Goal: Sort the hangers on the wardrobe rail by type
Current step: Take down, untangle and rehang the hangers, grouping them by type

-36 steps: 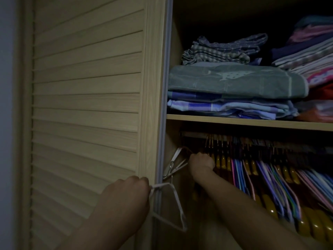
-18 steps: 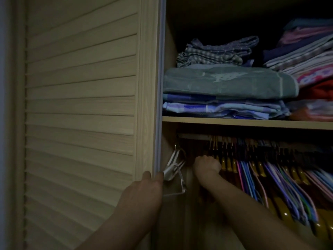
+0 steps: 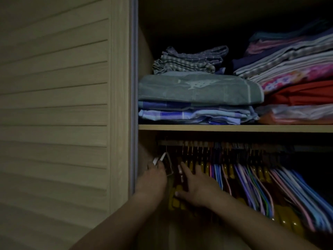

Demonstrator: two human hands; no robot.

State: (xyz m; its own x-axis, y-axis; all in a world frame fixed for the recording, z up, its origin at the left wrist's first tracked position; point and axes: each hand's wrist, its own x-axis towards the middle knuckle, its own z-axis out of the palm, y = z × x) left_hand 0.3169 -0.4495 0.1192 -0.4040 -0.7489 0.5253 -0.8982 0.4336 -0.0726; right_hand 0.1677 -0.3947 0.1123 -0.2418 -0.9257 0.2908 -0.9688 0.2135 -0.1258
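now left hand pinches a white hanger — right hand spread flat on yellow hangers.

left hand seemingly pinching white hanger | right hand spread on yellow hangers

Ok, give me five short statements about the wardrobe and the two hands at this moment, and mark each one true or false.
1. The left hand holds a white hanger at the left end of the rail. True.
2. The right hand is clenched in a fist. False: its fingers are spread against the hangers.
3. Folded cloth is stacked on the shelf above the rail. True.
4. The rail is bare right of the hands. False: the coloured hangers crowd it.
5. The grey-green folded towel hangs from the rail. False: it lies on the shelf stack.
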